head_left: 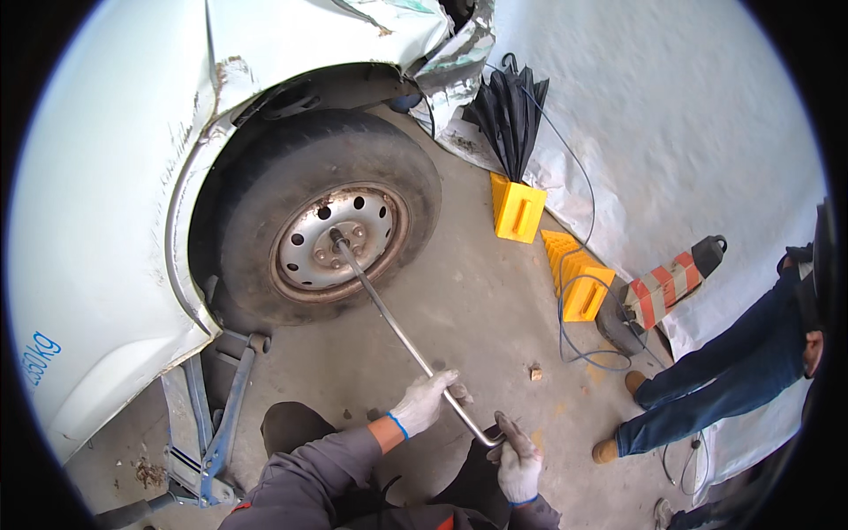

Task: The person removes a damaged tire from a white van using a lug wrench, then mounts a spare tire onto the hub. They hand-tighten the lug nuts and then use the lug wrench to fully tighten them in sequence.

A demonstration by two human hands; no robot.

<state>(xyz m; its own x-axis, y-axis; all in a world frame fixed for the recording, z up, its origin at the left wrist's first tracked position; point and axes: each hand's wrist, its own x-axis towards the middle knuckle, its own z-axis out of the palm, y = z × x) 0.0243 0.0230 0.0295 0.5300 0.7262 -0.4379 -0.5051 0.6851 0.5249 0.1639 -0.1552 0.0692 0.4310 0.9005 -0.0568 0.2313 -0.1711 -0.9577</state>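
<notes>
A long metal lug wrench (393, 325) runs from the wheel (340, 237) down toward me, its socket end at a nut near the hub. My left hand (424, 403), in a white work glove, closes around the shaft close to its lower bend. The bent end sits in my right hand (519, 466), gloved too, with fingers curled over it. Rust marks the silver steel rim, and dusty black rubber forms the tire (406, 177). Around it arches the fender of a dented white vehicle (106, 203).
A blue-grey jack (212, 424) stands beneath the vehicle at left. To the right are two yellow wheel chocks (519, 210), a folded black umbrella (511, 119), a red-and-white striped post (662, 287) and a looped cable (560, 340). Another person (724, 353) stands at far right.
</notes>
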